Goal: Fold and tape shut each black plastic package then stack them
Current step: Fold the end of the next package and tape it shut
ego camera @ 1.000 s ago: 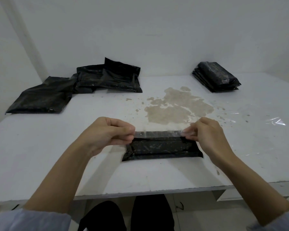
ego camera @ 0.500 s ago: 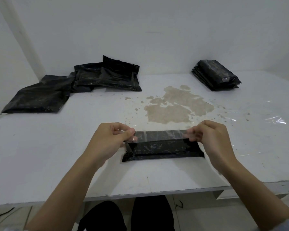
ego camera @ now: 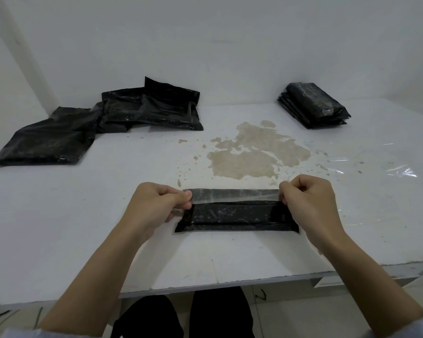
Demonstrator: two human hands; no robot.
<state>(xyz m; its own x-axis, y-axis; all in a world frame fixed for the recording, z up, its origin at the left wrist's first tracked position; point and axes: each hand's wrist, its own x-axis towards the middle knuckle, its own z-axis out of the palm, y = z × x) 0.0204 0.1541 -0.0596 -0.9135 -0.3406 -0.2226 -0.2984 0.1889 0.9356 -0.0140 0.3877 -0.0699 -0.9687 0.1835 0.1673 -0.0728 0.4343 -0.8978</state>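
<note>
A folded black plastic package (ego camera: 235, 219) lies lengthwise on the white table (ego camera: 59, 228) in front of me. A strip of clear tape (ego camera: 235, 195) is stretched just above its far edge. My left hand (ego camera: 156, 206) pinches the tape's left end and my right hand (ego camera: 308, 203) pinches its right end. Several unfolded black packages (ego camera: 142, 111) lie in a loose heap at the back left. A stack of folded, taped packages (ego camera: 313, 106) sits at the back right.
A brown stain (ego camera: 252, 154) covers the table's middle, beyond the package. Clear plastic film (ego camera: 376, 164) lies on the table to the right. White walls close the back and left. The table's front edge (ego camera: 205, 286) runs just above my legs.
The tape strip has stayed stretched between both hands and sits slightly lower over the package's far edge. The package has not moved.
</note>
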